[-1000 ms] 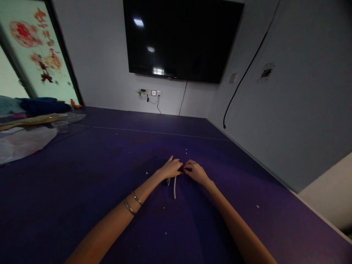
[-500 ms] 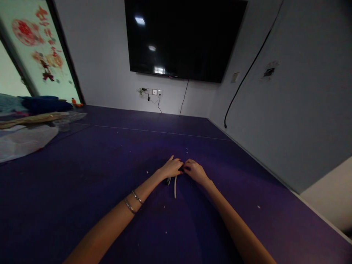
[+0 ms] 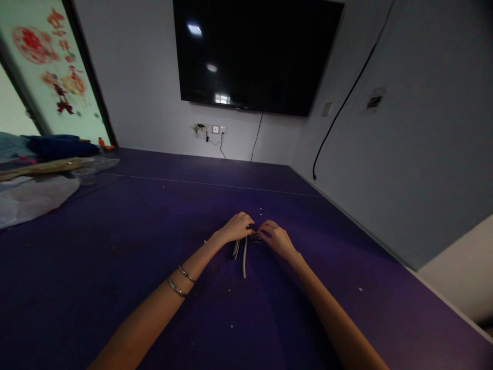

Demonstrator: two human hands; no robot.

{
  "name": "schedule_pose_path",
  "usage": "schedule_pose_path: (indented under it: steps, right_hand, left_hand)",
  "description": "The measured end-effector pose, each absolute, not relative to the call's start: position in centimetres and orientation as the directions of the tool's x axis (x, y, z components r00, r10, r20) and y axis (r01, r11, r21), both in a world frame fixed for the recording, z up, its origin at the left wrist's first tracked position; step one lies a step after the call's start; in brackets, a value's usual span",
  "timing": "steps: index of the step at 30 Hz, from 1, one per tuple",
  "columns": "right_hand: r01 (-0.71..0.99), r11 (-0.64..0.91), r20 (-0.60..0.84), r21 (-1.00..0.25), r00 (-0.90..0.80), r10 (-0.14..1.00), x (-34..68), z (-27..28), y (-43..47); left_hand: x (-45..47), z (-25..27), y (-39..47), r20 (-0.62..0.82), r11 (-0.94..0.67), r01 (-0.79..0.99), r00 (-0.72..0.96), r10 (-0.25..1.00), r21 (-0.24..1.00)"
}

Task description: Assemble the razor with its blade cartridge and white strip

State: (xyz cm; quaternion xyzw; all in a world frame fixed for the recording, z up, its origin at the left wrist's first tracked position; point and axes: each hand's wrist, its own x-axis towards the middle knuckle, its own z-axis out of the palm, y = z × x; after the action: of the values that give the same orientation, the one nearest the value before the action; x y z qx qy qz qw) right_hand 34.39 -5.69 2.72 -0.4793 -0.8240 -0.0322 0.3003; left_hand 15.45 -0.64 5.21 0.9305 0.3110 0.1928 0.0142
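My left hand and my right hand meet low over the purple surface, fingertips bent toward each other. Between them lies a small dark flat object, its kind too small to make out. The right thumb and fingers pinch at its right end. Curled left fingers are at its upper left side; what they hold is hidden. A pale cord-like strip runs toward me from beneath the left hand. Beside it lies a shorter dark-and-light strip, partly covered by that hand.
White specks dot the purple surface. Clear plastic, cardboard and blue cloth lie at the left. A television hangs on the far wall above sockets. A black cable hangs along the right wall.
My left hand has lifted slightly away and its fingers have curled in, so more of the dark object and the strips shows. The right hand has barely shifted.
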Motion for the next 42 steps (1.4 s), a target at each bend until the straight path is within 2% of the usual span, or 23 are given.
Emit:
schedule_pose_path:
  steps: [4, 8, 13, 15, 17, 21, 24, 26, 29, 35, 42]
  right_hand:
    - [0.822, 0.552, 0.574, -0.14, -0.387, 0.722, 34.3, 3.4, -6.2]
    - [0.82, 0.57, 0.598, -0.054, -0.431, 0.676, 34.0, 3.8, -6.5]
    - [0.8, 0.599, 0.606, -0.043, -0.455, 0.652, 33.9, 3.9, -6.6]
    - [0.787, 0.612, 0.609, -0.084, -0.445, 0.656, 34.0, 3.9, -6.6]
    - [0.765, 0.617, 0.623, -0.183, -0.395, 0.675, 34.1, 3.9, -6.5]
    - [0.638, 0.567, 0.625, -0.521, -0.167, 0.762, 34.4, 3.5, -5.7]
    - [0.496, 0.41, 0.466, -0.766, -0.012, 0.885, 34.5, 2.7, -4.9]
    - [0.414, 0.298, 0.338, -0.86, 0.025, 0.941, 34.6, 2.3, -4.5]
    - [0.351, 0.236, 0.258, -0.906, 0.019, 0.966, 34.6, 2.0, -4.3]
    - [0.356, 0.229, 0.241, -0.906, -0.011, 0.97, 34.7, 1.6, -4.0]
    - [0.497, 0.244, 0.263, -0.833, -0.033, 0.964, 35.1, 0.7, -3.8]
  left_hand:
    - [15.0, 5.9, -0.2, 0.354, -0.81, 0.569, 0.735, 0.579, 0.145]
    - [15.2, 5.2, 0.4, 0.315, -0.824, 0.53, 0.762, 0.566, 0.2]
    - [15.3, 4.8, 0.7, 0.312, -0.821, 0.502, 0.761, 0.568, 0.271]
    - [15.3, 5.0, 0.7, 0.329, -0.829, 0.484, 0.763, 0.556, 0.279]
    - [15.2, 5.1, 0.6, 0.346, -0.832, 0.486, 0.758, 0.554, 0.267]
    - [15.1, 5.1, 0.4, 0.376, -0.821, 0.535, 0.732, 0.568, 0.199]
    - [15.1, 5.1, 0.0, 0.393, -0.823, 0.549, 0.732, 0.556, 0.142]
    - [15.1, 5.2, -0.3, 0.393, -0.831, 0.545, 0.745, 0.539, 0.108]
    - [15.2, 5.3, -0.8, 0.389, -0.838, 0.541, 0.759, 0.522, 0.067]
    - [15.5, 5.2, -1.3, 0.362, -0.828, 0.559, 0.764, 0.534, 0.042]
    - [15.6, 5.1, -2.1, 0.32, -0.834, 0.551, 0.785, 0.53, 0.031]
